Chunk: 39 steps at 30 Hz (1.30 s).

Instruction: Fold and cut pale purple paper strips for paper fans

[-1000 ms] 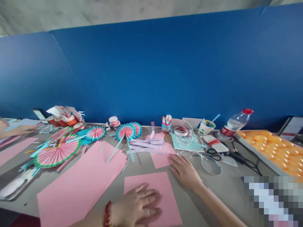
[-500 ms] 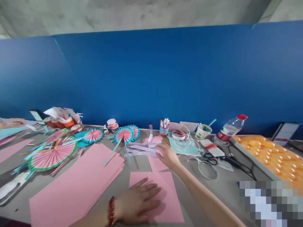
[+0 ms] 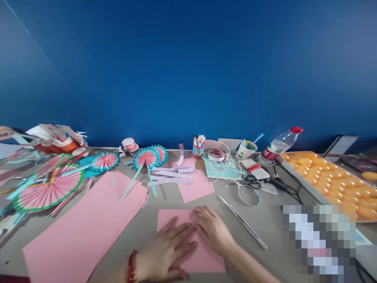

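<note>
A pink paper sheet [image 3: 206, 259] lies on the table in front of me. My left hand [image 3: 169, 249] rests flat on its left half, fingers spread, with a red bead bracelet at the wrist. On the upper right part of the sheet lies my right hand [image 3: 212, 232], its fingers slightly bent and touching the paper beside the left fingertips. It grips nothing that I can see. A slim metal-coloured craft knife [image 3: 244, 223] lies right of the sheet. Beyond the hands, several pale purple paper strips [image 3: 171, 173] lie partly over another pink sheet [image 3: 196, 188].
To the left are a stack of pink paper [image 3: 79, 228] and several folded paper fans [image 3: 55, 184]. Behind stand a pen holder [image 3: 198, 149], a paper cup [image 3: 246, 150] and a water bottle [image 3: 278, 147]. Scissors [image 3: 252, 182] and an orange-filled tray [image 3: 324, 177] are at right. Another person's hand [image 3: 5, 133] shows far left.
My right hand has come back from the purple strips onto the near pink sheet, uncovering the craft knife. My left hand stays on the sheet. The view has tilted down.
</note>
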### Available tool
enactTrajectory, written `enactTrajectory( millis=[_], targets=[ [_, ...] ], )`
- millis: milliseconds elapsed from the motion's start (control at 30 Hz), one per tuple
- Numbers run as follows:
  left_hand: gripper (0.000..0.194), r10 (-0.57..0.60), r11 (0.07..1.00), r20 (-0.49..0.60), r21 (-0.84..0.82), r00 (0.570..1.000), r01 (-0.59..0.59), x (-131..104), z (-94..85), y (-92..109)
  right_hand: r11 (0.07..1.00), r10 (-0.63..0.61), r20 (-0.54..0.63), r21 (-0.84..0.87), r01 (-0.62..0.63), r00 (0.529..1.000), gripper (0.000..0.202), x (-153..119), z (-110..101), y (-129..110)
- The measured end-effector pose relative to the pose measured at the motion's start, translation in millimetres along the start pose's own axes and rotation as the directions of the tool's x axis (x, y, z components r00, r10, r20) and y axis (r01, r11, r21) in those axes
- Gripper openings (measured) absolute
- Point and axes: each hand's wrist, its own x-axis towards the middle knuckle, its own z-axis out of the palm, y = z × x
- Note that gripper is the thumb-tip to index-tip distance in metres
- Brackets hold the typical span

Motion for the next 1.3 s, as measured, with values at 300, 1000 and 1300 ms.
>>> enactTrajectory(
  millis=[300, 1000, 1300],
  targets=[
    [0.076, -0.21, 0.915, -0.175, 0.311, 0.962, 0.257, -28.5, 12.9, -15.4, 0.994, 0.034, 0.111, -0.11, -0.022, 0.993, 0.04, -12.8, -5.3, -8.1],
    [0.059, -0.41, 0.835, -0.328, 0.242, 0.851, 0.495, -41.3, 20.7, -16.7, 0.788, 0.31, -0.466, -0.362, -0.499, 0.829, 0.022, -48.9, -71.3, 119.8],
    [0.033, -0.454, 0.885, -0.476, -0.144, 0.753, 0.443, 2.7, -17.7, -16.3, 0.909, -0.107, -0.408, -0.41, -0.077, 0.907, 0.008, -46.1, -101.8, 66.8]
  ],
)
